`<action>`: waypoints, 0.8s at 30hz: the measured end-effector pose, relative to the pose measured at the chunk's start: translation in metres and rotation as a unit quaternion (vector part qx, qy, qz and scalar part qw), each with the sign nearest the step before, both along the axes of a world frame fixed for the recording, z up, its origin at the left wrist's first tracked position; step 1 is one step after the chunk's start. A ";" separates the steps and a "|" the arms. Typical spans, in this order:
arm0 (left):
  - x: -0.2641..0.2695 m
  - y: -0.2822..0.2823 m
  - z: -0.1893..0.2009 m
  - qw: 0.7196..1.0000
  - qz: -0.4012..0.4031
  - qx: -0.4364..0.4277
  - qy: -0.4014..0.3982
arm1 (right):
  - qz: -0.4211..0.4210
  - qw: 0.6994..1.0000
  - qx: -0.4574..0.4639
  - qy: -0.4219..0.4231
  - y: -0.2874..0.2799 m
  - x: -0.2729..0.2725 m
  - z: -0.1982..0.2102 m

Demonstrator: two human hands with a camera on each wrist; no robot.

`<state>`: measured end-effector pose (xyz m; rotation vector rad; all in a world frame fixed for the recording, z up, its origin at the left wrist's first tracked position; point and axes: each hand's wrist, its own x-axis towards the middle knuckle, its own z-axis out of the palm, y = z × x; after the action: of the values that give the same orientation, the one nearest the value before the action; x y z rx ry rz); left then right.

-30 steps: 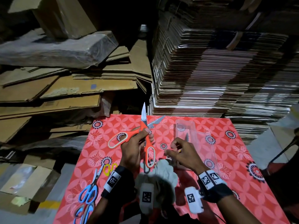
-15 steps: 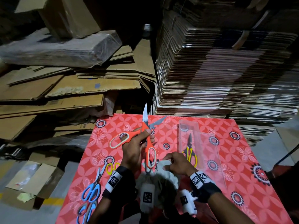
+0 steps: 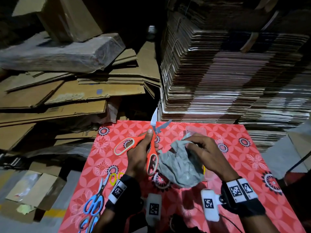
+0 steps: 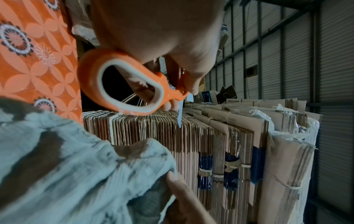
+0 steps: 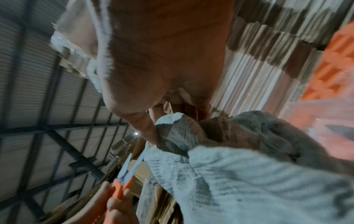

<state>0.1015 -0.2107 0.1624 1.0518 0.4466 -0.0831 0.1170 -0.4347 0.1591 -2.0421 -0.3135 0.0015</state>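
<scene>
One orange scissors (image 3: 138, 140) tight in left hand (image 3: 139, 155), one grey cloth (image 3: 181, 165) in right hand (image 3: 205, 152).

Premises: a warehouse storing flattened cardboard cartons.
Tall stacks of flattened cartons (image 3: 227, 84) rise behind the bench (image 3: 235, 157), tied in bundles with string (image 4: 293, 187). Loose cardboard sheets (image 3: 67, 98) lie heaped to the left, under a plastic-wrapped bundle (image 3: 58, 54). The left wrist view shows corrugated metal wall panels (image 4: 335, 60) on steel framing. The right wrist view is blurred but appears to show dark steel trusses (image 5: 47, 128) under a sheet-metal roof. The floor (image 3: 74, 185) is bare grey concrete with a painted yellow line (image 3: 53, 212). The bench has a red floral cover and stands directly against the stock.
</scene>
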 end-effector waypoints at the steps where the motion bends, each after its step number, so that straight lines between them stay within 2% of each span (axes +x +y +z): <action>1: 0.000 -0.001 0.002 1.000 -0.004 0.004 -0.002 | 0.006 1.000 -0.017 -0.024 0.001 -0.001 0.010; 5: -0.001 -0.004 0.007 1.000 -0.020 0.010 -0.008 | 0.006 0.990 -0.073 -0.120 0.012 -0.001 0.037; 10: -0.003 -0.008 0.010 0.999 -0.024 0.027 -0.024 | -0.087 0.961 -0.057 -0.256 0.030 -0.001 0.046; 13: -0.001 -0.011 0.010 0.998 -0.009 0.031 -0.054 | -0.127 0.951 -0.021 -0.283 0.043 -0.006 0.045; 18: -0.004 -0.021 0.015 0.991 0.031 0.030 -0.126 | -0.133 0.934 -0.020 -0.331 0.071 -0.016 0.032; 24: -0.003 -0.022 0.022 0.987 0.075 0.065 -0.127 | -0.104 0.947 -0.012 -0.304 0.079 -0.024 0.022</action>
<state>0.0982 -0.2323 0.1848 1.1355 0.3013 0.2152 0.0933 -0.3559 0.1808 -2.0503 -0.4742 -0.7703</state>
